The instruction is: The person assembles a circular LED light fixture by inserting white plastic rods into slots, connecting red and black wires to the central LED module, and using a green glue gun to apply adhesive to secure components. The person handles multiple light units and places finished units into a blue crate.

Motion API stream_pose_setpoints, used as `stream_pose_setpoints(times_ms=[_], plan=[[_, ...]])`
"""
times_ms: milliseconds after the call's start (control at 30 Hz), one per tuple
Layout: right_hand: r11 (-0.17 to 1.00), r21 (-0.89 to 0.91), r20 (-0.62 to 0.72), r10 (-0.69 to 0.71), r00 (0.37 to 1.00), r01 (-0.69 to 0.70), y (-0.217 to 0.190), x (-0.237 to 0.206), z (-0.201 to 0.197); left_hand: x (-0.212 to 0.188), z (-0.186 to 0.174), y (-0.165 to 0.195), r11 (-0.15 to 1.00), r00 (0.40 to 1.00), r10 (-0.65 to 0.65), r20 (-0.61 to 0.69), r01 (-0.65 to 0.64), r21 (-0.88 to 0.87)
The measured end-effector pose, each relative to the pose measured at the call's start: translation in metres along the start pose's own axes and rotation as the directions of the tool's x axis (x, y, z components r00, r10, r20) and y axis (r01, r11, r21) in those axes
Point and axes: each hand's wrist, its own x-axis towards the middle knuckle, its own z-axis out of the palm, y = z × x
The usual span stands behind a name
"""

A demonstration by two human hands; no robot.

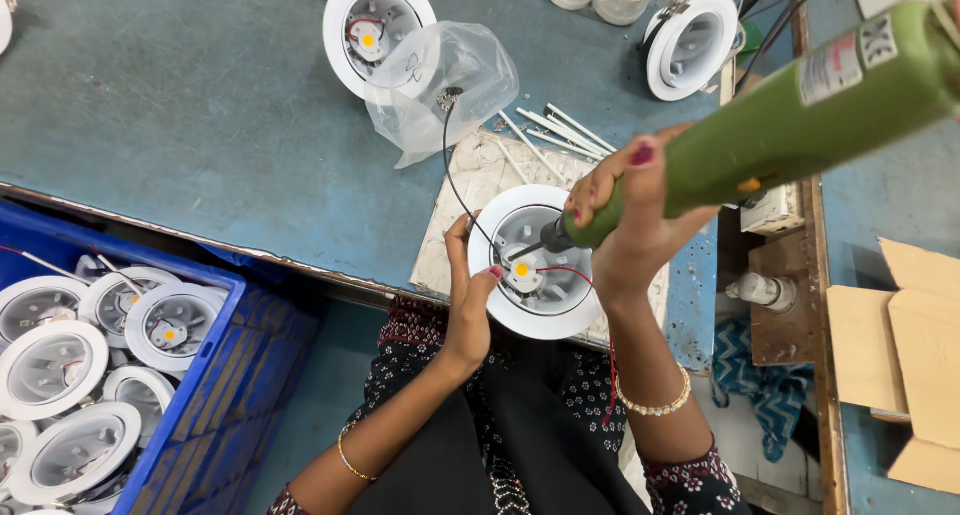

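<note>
A white round downlight housing (570, 317) lies on a pale worn board (470, 190) at the near edge of the blue-grey bench, with a small yellow chip at its centre. My left hand (467, 290) steadies its left rim, a fingertip reaching inside. My right hand (622, 207) grips a long green electric screwdriver (800, 115), slanted from the upper right. Its dark tip (530, 247) points into the housing near the chip. A black wire (452, 180) and a red wire (572, 272) run out of the housing.
A blue crate (215, 360) at lower left holds several similar white housings. More housings (372, 20) (690, 40) and a clear plastic bag (440, 85) lie farther back. White rods (560, 130) sit beside the board. Cardboard pieces (900, 345) lie at right.
</note>
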Motion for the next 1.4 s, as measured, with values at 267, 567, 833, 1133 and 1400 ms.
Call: stream_pose_setpoints(times_ms=[267,567,833,1133,1400], plan=[[0.998,-0.010,0.048,0.058,0.997,-0.058,0.009,-0.005,-0.004,0.002,0.010,-0.004,1.000,0.995,-0.001,-0.095,0.003,0.015],[0.997,-0.020,0.031,0.077,0.997,-0.076,-0.004,-0.005,-0.003,0.000,0.004,-0.002,0.996,0.999,0.037,-0.019,-0.036,0.079],[0.972,0.208,0.144,0.076,0.987,-0.106,-0.052,0.044,-0.062,-0.002,-0.002,0.007,0.996,0.998,-0.057,0.020,0.055,0.066],[0.992,-0.072,-0.018,0.103,0.994,-0.104,-0.118,0.019,-0.154,0.066,-0.038,0.038,0.914,0.890,-0.381,0.249,0.322,0.246],[0.567,-0.819,-0.235,-0.188,0.954,-0.090,-0.127,-0.085,-0.153,0.135,-0.031,0.075,0.890,0.391,-0.349,0.852,0.423,0.170]])
